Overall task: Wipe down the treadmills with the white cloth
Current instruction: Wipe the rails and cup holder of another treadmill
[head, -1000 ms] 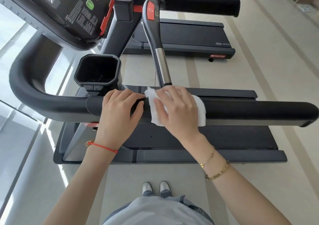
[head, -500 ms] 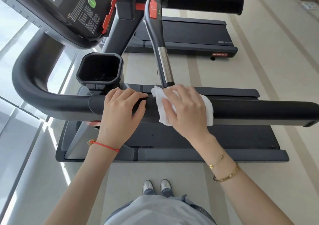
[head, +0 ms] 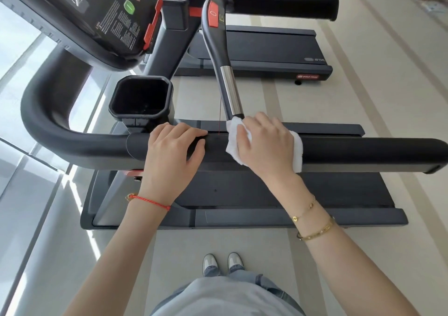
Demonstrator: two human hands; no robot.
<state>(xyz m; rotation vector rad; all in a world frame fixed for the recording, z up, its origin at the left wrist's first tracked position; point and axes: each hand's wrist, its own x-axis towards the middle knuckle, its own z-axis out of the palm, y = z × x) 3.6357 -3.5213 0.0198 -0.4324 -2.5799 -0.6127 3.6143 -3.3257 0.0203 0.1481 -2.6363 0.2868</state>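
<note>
- Evidently mid-wipe on the near treadmill (head: pixel 315 194), seen side-on beneath the head camera; second treadmill (head: pixel 266 46) beyond it, no hand on it, and by my reckoning not yet reached.
- Along the near treadmill's black handrail (head: pixel 363 153): wiping contact shifted to the right over the past second, away from the bend and the cup holder (head: pixel 140 97). Judged as one stroke working outward toward the rail's free end, with a long bare stretch to the right left to cover.
- Left hand (head: pixel 173 155): unmoved on the rail across that second, palm down, fingers straight and close together over the top, thumb spread along the near side. Rests and steadies only (nothing held).
- Right hand (head: pixel 266 145): moved rightward, so a clear gap of bare rail now shows between it and the left thumb, where a second ago the two nearly met. Palm down, fingers laid close together and pressing flat over the top of the rail; curl over the far side not visible, so cannot tell.
- White cloth (head: pixel 298 153): draped over the rail under the right hand, pressed to it, edges showing on both sides of the palm, left corner just beside the foot of the chrome grip bar (head: pixel 230 90).
</note>
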